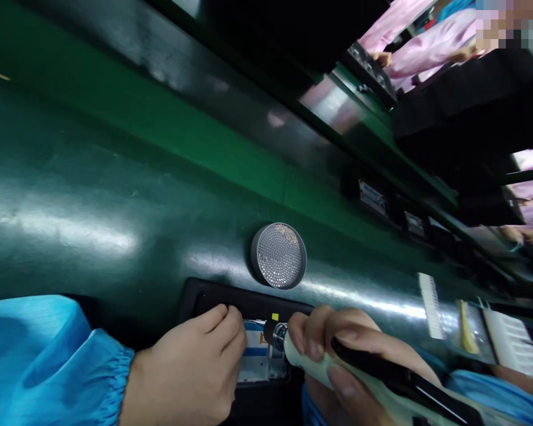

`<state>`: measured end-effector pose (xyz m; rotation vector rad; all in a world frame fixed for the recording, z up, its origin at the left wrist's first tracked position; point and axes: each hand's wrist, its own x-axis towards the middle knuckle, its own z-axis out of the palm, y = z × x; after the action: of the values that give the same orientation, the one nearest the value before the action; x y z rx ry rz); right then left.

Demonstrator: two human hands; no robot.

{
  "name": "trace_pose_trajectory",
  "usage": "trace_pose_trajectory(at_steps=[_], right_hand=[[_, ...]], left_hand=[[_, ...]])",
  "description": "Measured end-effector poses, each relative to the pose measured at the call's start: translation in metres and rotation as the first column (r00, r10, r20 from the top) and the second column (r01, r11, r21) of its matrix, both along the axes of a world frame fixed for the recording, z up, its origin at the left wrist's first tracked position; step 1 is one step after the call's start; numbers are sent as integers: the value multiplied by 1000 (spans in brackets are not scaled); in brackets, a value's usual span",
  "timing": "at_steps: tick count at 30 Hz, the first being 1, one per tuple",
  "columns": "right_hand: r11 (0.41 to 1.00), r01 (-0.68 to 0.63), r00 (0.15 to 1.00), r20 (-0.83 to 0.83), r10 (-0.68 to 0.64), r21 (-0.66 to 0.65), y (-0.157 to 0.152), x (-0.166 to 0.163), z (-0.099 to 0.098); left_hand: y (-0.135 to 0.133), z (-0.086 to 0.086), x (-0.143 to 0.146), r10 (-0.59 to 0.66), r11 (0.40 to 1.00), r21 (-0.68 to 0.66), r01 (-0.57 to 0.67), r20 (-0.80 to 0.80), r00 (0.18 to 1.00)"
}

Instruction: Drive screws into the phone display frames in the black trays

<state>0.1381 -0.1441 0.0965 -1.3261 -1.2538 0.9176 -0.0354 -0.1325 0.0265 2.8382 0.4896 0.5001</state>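
Right hand (359,328) gripping pale driver (311,365), left hand (193,364) partly covering device (255,364), hold unclear, perforated dish (278,265) beyond both, white strip (430,306), yellow piece (468,329) rightward

On the bench (62,183), the device (253,368) lies in a holder (213,296), between my left hand (189,367) and the driver (308,365) in my right hand (337,337). Behind the holder sits a dish (279,260); well to the right lies a strip (430,306).

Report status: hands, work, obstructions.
Left hand at the device, covering part of it. Right hand gripping pale tool, tip over device. Perforated dish beyond, apart from both hands.
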Motion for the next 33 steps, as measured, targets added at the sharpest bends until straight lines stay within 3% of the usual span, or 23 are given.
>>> trace_pose_trajectory(at_steps=[10,14,23,33], right_hand=[[987,-148,989,14,149,-66,2,10,7],[990,-117,993,-3,117,-84,-1,9,5],[986,-161,986,-42,159,-37,3,7,1],[990,-118,990,-67,123,78,5,8,-15]], left_hand=[[1,2,-1,18,1000,2,-18,17,1000],[0,2,0,14,1000,-7,-14,19,1000],[0,2,0,26,1000,-10,-25,9,1000],[-1,-2,4,104,994,30,-104,12,995]])
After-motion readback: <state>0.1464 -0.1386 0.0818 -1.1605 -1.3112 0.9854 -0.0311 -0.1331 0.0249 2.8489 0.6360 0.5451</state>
